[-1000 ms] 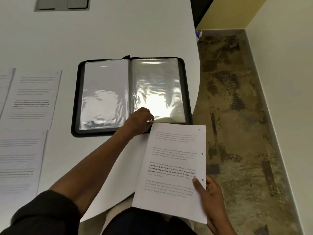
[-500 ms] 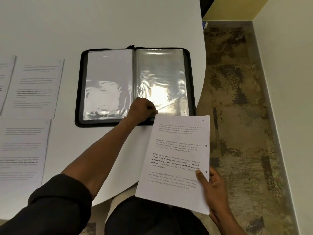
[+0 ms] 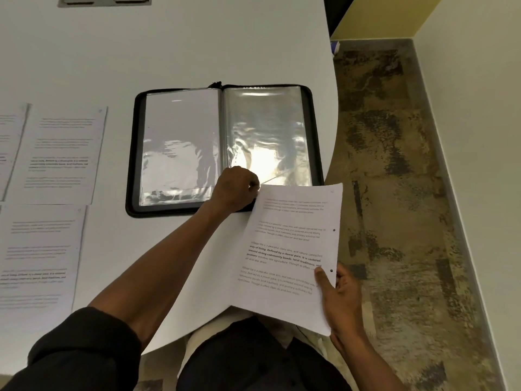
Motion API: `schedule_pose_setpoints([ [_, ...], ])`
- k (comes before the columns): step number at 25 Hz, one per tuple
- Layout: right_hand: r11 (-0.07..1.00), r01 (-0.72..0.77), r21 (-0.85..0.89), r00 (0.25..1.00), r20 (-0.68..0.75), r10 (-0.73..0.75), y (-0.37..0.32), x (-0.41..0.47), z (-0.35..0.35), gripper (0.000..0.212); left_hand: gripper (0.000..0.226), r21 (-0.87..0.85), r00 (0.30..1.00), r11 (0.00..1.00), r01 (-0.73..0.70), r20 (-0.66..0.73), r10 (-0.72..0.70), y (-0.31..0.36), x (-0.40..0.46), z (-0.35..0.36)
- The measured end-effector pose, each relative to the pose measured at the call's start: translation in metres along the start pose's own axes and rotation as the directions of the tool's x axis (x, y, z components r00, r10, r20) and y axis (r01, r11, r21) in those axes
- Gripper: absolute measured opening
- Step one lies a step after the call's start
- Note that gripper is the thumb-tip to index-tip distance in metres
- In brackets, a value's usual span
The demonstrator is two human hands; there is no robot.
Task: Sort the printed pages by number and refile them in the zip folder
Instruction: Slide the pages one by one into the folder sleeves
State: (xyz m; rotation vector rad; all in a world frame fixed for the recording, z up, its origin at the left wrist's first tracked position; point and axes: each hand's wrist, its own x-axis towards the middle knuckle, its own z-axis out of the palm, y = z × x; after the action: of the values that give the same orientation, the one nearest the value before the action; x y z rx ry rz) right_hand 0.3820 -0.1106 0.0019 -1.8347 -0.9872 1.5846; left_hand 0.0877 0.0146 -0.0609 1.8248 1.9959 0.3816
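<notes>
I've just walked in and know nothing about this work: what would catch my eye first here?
Probably the open black zip folder in the middle of the white table, its clear plastic sleeves glaring with reflected light. The left hand pinches the lower edge of the right-hand sleeve, while the right hand holds a printed page just below it. More printed pages lie at the left.

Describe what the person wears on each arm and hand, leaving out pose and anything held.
The left arm has a black long sleeve pushed up near the elbow, leaving the forearm bare. The left hand and right hand are bare: no gloves, rings or watch visible. The right forearm shows no sleeve within the frame.
</notes>
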Motion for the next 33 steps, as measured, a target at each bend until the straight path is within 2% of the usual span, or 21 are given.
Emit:
schedule_pose_setpoints([
  [3, 1.0, -0.012, 0.008, 0.998, 0.06, 0.012, -0.004, 0.002, 0.013, 0.016, 0.017, 0.161, 0.996, 0.985, -0.066, -0.051, 0.075, 0.001, -0.004, 0.003],
  [7, 0.976, -0.19, 0.106, 0.97, 0.175, 0.17, -0.003, 0.011, 0.026, 0.017, 0.019, 0.266, 0.992, 0.959, -0.094, -0.051, 0.112, 0.005, -0.005, 0.011],
  [12, 0.95, -0.285, 0.13, 0.942, 0.221, 0.253, 0.006, 0.027, 0.03, 0.019, 0.018, 0.268, 0.993, 0.96, -0.078, -0.065, 0.099, 0.012, -0.007, 0.021],
  [16, 0.922, -0.362, 0.141, 0.906, 0.287, 0.312, 0.014, 0.028, 0.032, 0.019, 0.017, 0.258, 0.987, 0.958, -0.125, -0.066, 0.146, 0.022, -0.002, 0.034],
  [25, 0.938, -0.341, 0.057, 0.901, 0.306, 0.308, 0.012, 0.042, 0.033, 0.025, 0.025, 0.287, 0.982, 0.942, -0.176, -0.009, 0.186, 0.053, 0.013, 0.048],
  [33, 0.953, -0.286, 0.104, 0.906, 0.354, 0.233, 0.011, 0.035, 0.025, 0.025, 0.026, 0.272, 0.976, 0.943, -0.192, -0.046, 0.212, 0.049, 0.01, 0.046],
])
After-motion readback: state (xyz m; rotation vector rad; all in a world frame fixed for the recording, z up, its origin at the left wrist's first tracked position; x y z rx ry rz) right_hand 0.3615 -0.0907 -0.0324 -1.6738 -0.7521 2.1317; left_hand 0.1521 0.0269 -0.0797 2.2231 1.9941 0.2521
